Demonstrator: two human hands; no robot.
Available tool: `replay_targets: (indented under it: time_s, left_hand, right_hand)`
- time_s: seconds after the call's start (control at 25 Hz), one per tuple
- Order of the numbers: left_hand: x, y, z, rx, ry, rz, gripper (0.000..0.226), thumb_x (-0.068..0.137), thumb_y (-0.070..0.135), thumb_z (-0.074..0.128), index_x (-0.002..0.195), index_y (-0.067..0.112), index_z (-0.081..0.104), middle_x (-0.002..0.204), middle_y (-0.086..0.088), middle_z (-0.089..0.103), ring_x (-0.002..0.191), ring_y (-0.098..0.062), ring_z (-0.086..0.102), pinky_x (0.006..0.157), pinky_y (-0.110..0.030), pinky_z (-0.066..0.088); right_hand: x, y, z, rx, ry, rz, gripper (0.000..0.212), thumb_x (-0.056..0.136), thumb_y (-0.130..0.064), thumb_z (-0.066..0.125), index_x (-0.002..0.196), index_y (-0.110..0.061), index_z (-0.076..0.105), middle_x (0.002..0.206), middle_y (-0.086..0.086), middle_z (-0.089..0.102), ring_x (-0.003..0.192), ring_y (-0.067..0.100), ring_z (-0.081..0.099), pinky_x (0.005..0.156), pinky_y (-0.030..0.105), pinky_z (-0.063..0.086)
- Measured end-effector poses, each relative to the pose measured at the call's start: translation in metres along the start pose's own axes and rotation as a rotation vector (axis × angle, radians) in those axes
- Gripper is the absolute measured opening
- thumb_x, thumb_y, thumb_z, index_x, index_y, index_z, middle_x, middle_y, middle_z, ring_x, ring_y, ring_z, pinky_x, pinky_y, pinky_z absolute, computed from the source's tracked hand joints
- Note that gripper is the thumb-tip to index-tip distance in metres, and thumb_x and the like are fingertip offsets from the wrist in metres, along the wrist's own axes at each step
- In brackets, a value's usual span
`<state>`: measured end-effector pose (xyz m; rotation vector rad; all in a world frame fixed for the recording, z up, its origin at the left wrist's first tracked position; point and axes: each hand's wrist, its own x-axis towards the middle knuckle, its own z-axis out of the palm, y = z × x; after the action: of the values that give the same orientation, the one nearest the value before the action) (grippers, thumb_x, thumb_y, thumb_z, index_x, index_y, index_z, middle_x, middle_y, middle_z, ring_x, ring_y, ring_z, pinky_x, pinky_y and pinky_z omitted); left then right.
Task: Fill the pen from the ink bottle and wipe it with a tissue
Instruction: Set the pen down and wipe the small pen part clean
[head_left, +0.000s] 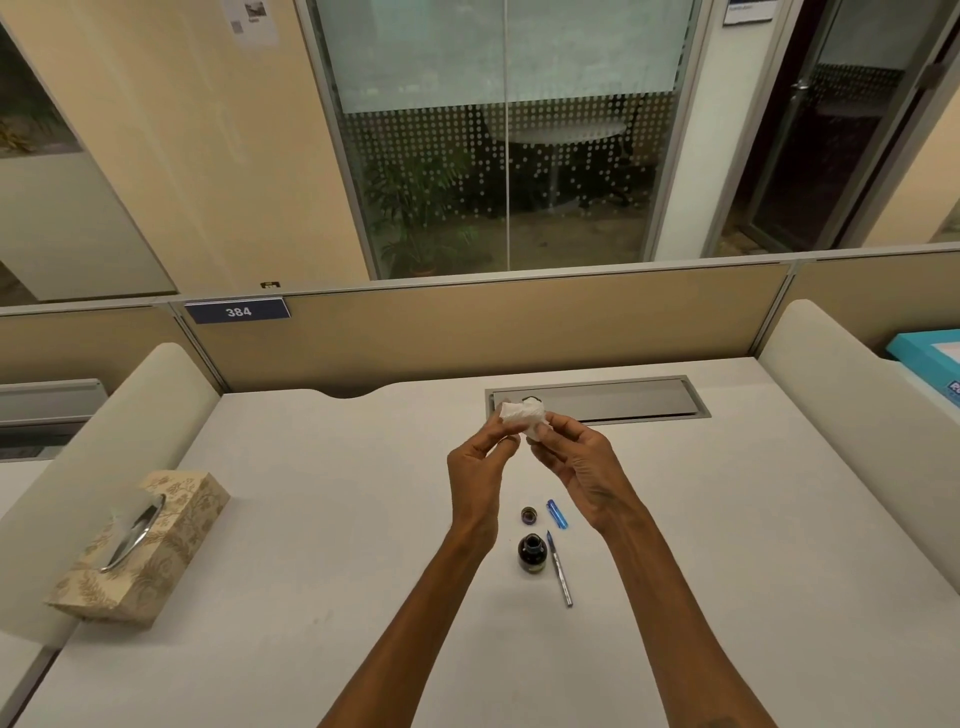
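Head view shows both hands raised over the middle of the white desk (311, 519), toward its far edge. My left hand (475, 470) and right hand (582, 465) are each closed in a pinch on the same crumpled white tissue (524, 415), fingertips nearly touching through it.

The pen parts lie below and between my forearms, closer to the near edge. The slim silver pen section with its blue-tinted front end (560, 569) rests flat, long axis running roughly from far edge to near edge, tilted slightly right, nib end pointing away from me. It lies just beside the right of the open dark glass ink bottle (532, 553). The bottle's small round cap (529, 515) and the translucent blue pen piece (557, 514) lie just beyond. My right hand is nearer the pen.

Whether the nib is inked is too small to tell. The patterned beige tissue box (140, 545) sits near the left edge.
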<state>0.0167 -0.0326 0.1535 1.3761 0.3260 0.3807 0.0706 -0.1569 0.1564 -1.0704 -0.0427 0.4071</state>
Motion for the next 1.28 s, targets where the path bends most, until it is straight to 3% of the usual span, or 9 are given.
replay_targets:
  time_s: [0.12,0.28,0.48,0.64,0.8,0.88,1.0,1.16,1.28]
  left_hand:
    - [-0.002,0.000,0.003,-0.071,0.058,-0.024,0.032,0.086,0.008,0.075,0.117,0.009,0.066,0.116,-0.002,0.072,0.109,-0.019,0.069,0.094,-0.032,0.057]
    - [0.002,0.000,0.007,-0.135,0.063,-0.097,0.038,0.086,0.023,0.077,0.120,0.008,0.068,0.113,-0.011,0.073,0.106,-0.025,0.071,0.092,-0.036,0.059]
    - [-0.001,0.004,0.007,-0.148,0.035,-0.079,0.027,0.092,0.022,0.070,0.116,0.009,0.073,0.107,-0.009,0.077,0.091,-0.018,0.073,0.082,-0.028,0.059]
    - [0.002,0.004,0.008,-0.113,0.064,-0.131,0.024,0.094,0.017,0.067,0.114,0.005,0.074,0.103,-0.010,0.077,0.089,-0.020,0.072,0.086,-0.031,0.059]
    - [0.011,0.016,0.004,-0.187,0.043,-0.237,0.020,0.093,0.012,0.065,0.107,0.001,0.075,0.097,-0.009,0.077,0.088,-0.018,0.070,0.082,-0.026,0.058]
    - [0.016,0.024,-0.001,-0.269,-0.021,-0.309,0.021,0.094,0.012,0.064,0.108,0.000,0.073,0.099,-0.008,0.075,0.088,-0.017,0.067,0.077,-0.024,0.057]
    - [0.016,0.029,-0.004,-0.337,-0.108,-0.323,0.024,0.095,0.012,0.061,0.113,0.000,0.070,0.103,-0.009,0.074,0.088,-0.017,0.068,0.075,-0.024,0.059]
    - [0.007,0.028,0.000,-0.310,-0.167,-0.220,0.027,0.098,0.012,0.056,0.120,0.001,0.068,0.100,-0.005,0.076,0.087,-0.011,0.072,0.078,-0.023,0.058]
    - [0.001,0.021,0.000,-0.267,-0.177,-0.153,0.024,0.100,0.010,0.054,0.118,0.007,0.068,0.103,-0.004,0.075,0.094,-0.013,0.071,0.082,-0.023,0.058]
  right_hand:
    - [-0.002,0.000,0.001,0.000,0.020,-0.036,0.017,0.090,-0.004,0.063,0.105,-0.010,0.069,0.103,0.007,0.075,0.098,0.021,0.071,0.091,0.027,0.057]
    - [-0.008,0.001,0.005,-0.037,-0.020,-0.096,0.026,0.079,-0.015,0.072,0.104,-0.008,0.070,0.102,0.008,0.076,0.098,0.020,0.072,0.090,0.025,0.057]
    - [-0.010,0.001,0.003,-0.279,0.013,-0.230,0.019,0.086,-0.014,0.073,0.104,-0.009,0.073,0.103,0.010,0.075,0.095,0.022,0.072,0.085,0.027,0.058]
    - [-0.012,-0.002,0.003,-0.487,0.034,-0.317,0.013,0.086,-0.014,0.074,0.095,-0.022,0.075,0.102,0.006,0.070,0.083,0.015,0.072,0.077,0.025,0.058]
    - [-0.017,-0.006,0.000,-0.554,-0.092,-0.310,0.020,0.089,-0.018,0.070,0.107,-0.026,0.073,0.109,0.002,0.067,0.098,0.008,0.067,0.090,0.025,0.056]
    - [-0.019,-0.011,-0.001,-0.535,-0.177,-0.286,0.024,0.090,-0.021,0.067,0.113,-0.025,0.072,0.116,0.000,0.065,0.109,0.013,0.064,0.095,0.025,0.054]
    - [-0.023,-0.020,0.004,-0.349,-0.174,-0.257,0.022,0.086,-0.014,0.069,0.107,-0.012,0.074,0.109,0.006,0.070,0.104,0.024,0.068,0.091,0.030,0.056]
    - [-0.028,-0.026,0.014,-0.050,-0.148,-0.103,0.041,0.078,-0.016,0.072,0.117,-0.005,0.066,0.113,0.011,0.073,0.104,0.025,0.070,0.089,0.030,0.058]
    - [-0.029,-0.027,0.014,0.027,-0.172,0.020,0.046,0.079,-0.013,0.070,0.124,-0.005,0.064,0.118,0.012,0.072,0.109,0.024,0.069,0.090,0.028,0.057]
